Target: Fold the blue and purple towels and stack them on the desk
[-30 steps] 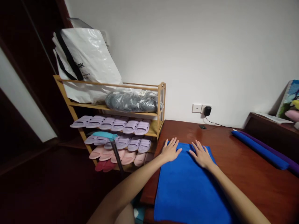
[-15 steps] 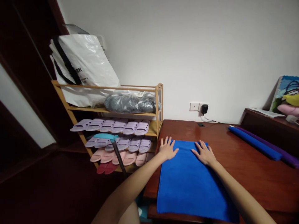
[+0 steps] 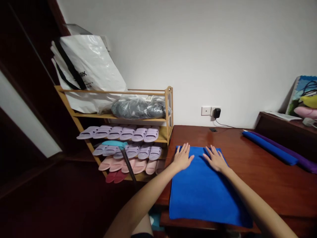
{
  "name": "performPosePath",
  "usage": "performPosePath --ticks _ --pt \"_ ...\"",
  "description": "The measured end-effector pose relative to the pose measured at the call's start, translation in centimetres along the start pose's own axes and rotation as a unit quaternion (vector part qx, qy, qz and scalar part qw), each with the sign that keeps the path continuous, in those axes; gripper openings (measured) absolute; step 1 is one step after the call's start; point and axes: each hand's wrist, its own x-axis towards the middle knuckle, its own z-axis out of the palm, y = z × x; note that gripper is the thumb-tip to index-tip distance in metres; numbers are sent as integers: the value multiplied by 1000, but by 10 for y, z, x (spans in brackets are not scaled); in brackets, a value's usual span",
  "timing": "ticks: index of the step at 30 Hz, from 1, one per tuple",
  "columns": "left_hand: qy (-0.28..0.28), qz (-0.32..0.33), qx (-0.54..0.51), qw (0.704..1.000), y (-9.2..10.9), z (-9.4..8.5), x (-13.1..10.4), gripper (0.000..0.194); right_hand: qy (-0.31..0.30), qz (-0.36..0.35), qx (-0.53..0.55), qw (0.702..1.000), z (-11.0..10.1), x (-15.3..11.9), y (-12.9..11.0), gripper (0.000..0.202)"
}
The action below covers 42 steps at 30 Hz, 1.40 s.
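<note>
Left hand point(image 3: 182, 160) and right hand point(image 3: 216, 160), both open, press the blue cloth point(image 3: 203, 191); spread palms apparently keep it flat.

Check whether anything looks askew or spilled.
The white plastic bag leans askew on the light wooden rack, and the near end of the rectangular blue cloth seems to overhang the reddish wooden desk. No spill shows.

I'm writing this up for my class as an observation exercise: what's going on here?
A person has both hands, the left hand and the right hand, resting open on the far part of a blue cloth. It lies spread out on a reddish-brown table. Rolled blue and purple cloths lie to the right.
</note>
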Motion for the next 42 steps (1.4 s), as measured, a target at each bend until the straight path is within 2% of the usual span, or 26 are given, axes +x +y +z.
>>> performPosePath --ticks 3,5,7,9,11,13,20,23,26,30,37,42 --pt "-5 93 -7 996 5 -15 -59 68 -18 -83 8 996 -9 -51 -3 71" --pt "-11 117 -23 993 6 -19 -99 68 -13 -138 -3 990 -6 -91 -2 69" --pt "-25 121 -35 992 6 -20 -129 66 13 -141 -24 990 3 -125 0 69" --pt "-33 109 -42 993 6 -18 -143 64 39 -120 -47 991 14 -145 3 71" --pt "-42 96 -44 994 5 -16 -144 63 51 -113 -61 990 23 -151 5 72" --pt "-60 91 -47 993 3 -16 -138 64 49 -121 -64 989 28 -146 6 72" --pt "-82 73 -47 993 -7 -23 -112 64 43 -110 -46 992 17 -112 3 69" --pt "-67 74 -39 994 -1 -29 -118 61 47 -109 -34 992 16 -117 0 70" --pt "-66 120 -52 989 12 -34 -131 59 51 -106 -39 992 19 -133 0 69" --pt "-82 156 -58 983 24 -35 -145 67 73 -115 -65 989 24 -151 1 70" --pt "-83 148 -57 984 22 -32 -147 71 99 -139 -74 983 26 -158 4 71" --pt "-85 149 -65 983 20 -30 -144 67 83 -137 -68 985 25 -154 4 70"
